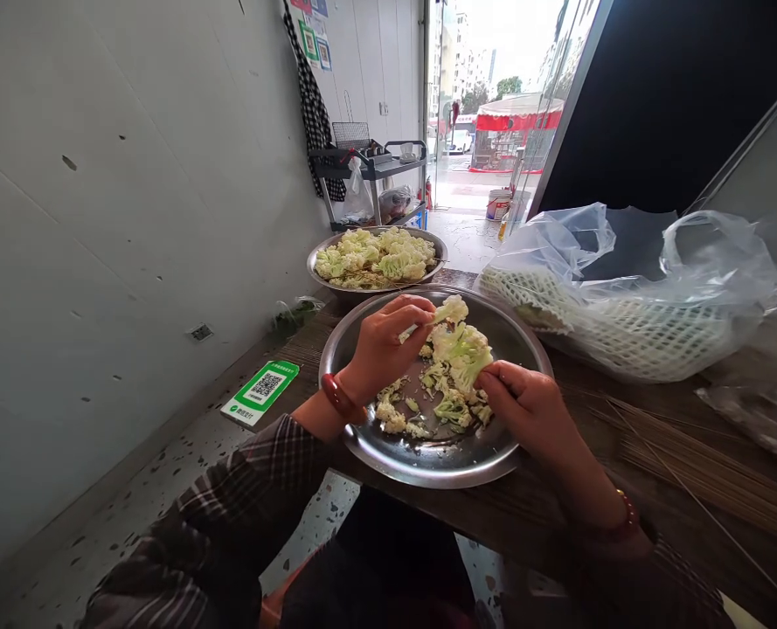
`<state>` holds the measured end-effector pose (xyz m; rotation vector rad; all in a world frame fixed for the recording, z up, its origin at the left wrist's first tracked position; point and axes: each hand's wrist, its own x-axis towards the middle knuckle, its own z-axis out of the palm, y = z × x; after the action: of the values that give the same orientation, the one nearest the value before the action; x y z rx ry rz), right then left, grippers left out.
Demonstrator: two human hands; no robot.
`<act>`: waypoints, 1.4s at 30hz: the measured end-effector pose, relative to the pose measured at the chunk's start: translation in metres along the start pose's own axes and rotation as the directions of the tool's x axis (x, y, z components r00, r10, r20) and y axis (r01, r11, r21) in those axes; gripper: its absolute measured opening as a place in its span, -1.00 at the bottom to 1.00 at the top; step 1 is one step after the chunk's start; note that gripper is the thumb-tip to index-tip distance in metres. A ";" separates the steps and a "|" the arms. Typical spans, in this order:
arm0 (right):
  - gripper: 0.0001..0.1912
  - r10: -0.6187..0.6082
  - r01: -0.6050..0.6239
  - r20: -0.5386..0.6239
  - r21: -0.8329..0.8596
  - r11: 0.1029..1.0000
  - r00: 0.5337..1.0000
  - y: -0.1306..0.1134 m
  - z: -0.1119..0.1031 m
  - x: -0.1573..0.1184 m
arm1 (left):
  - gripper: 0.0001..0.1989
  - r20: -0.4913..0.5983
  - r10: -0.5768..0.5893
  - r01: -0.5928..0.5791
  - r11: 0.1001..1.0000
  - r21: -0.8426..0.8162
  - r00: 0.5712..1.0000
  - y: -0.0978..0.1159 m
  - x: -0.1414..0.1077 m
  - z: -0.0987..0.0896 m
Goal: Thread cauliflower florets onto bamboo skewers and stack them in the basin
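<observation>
Hands [393, 339] gripping knobbly cauliflower [461, 349].

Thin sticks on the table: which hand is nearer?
Right. The right hand is over the right side of the near basin, left of the sticks; the left hand is farther off, over the basin's left half.

Green-bordered card [260, 393] on table edge: black QR code, lettering too blurred to read. Wall posters [315, 42]: QR-type codes, text illegible.
</observation>
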<state>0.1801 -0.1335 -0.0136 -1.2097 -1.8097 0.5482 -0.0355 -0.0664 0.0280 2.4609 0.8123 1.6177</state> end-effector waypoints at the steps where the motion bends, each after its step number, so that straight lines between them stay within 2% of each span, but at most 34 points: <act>1: -0.67 -0.002 0.002 -0.006 -0.001 1.000 1.000 0.000 0.000 0.000 | -0.94 0.001 0.018 -0.018 1.000 0.016 1.000 -0.001 0.000 0.000; 6: -0.67 -0.010 0.010 -0.023 -0.013 1.000 1.000 -0.002 -0.001 -0.002 | -0.93 0.005 0.059 -0.060 0.998 0.030 0.998 -0.002 -0.001 0.002; 11: -0.67 0.002 -0.002 -0.048 0.007 1.000 0.999 -0.005 -0.001 -0.002 | -0.88 0.035 0.034 -0.033 0.999 -0.021 0.999 0.004 -0.001 0.004; 14: -0.70 0.028 -0.026 -0.052 0.033 0.999 0.998 -0.006 -0.002 -0.003 | -0.89 0.053 -0.033 0.038 0.995 -0.092 0.998 0.004 -0.001 0.005; 16: -0.71 0.056 -0.053 -0.045 0.067 0.996 0.997 -0.005 -0.002 -0.003 | -0.93 0.060 -0.145 0.154 0.968 -0.199 0.988 0.003 -0.001 0.007; 18: -0.72 0.086 -0.080 -0.051 0.113 0.990 0.995 -0.004 -0.001 -0.003 | -0.92 0.105 -0.309 0.326 0.883 -0.338 0.945 0.000 0.000 0.008; 21: -0.72 0.125 -0.105 -0.101 0.190 0.976 0.987 0.000 0.001 -0.003 | -0.68 0.249 -0.493 0.546 0.669 -0.504 0.834 -0.005 0.001 0.008; 25: -0.73 0.159 -0.123 -0.115 0.273 0.954 0.981 0.004 0.003 0.000 | -0.55 0.397 -0.571 0.678 0.446 -0.584 0.718 -0.010 0.004 0.005; 29: -0.73 0.172 -0.120 -0.137 0.327 0.938 0.975 0.006 0.004 0.003 | -0.52 0.527 -0.603 0.792 0.347 -0.503 0.599 -0.003 0.008 0.008; 31: -0.74 0.167 -0.109 -0.157 0.326 0.939 0.973 0.005 0.005 0.003 | -0.49 0.577 -0.575 0.807 0.315 -0.499 0.580 0.007 0.011 0.015; 34: -0.75 0.144 -0.090 -0.149 0.321 0.943 0.978 0.002 0.007 0.004 | -0.55 0.596 -0.523 0.774 0.232 -0.589 0.610 0.025 0.015 0.030; 37: -0.75 0.129 -0.079 -0.138 0.322 0.944 0.982 -0.001 0.007 0.004 | -0.61 0.539 -0.556 0.703 0.122 -0.701 0.633 0.040 0.017 0.045; 40: -0.74 0.138 -0.088 -0.139 0.318 0.944 0.981 -0.003 0.006 0.005 | -0.60 0.468 -0.630 0.635 0.053 -0.770 0.620 0.051 0.017 0.054; 42: -0.72 0.152 -0.101 -0.131 0.333 0.938 0.980 -0.004 0.005 0.004 | -0.61 0.426 -0.670 0.607 0.046 -0.794 0.608 0.056 0.017 0.057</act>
<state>0.1730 -0.1305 -0.0119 -1.1114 -1.4498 0.7722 0.0407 -0.0944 0.0372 0.9529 0.6006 1.1838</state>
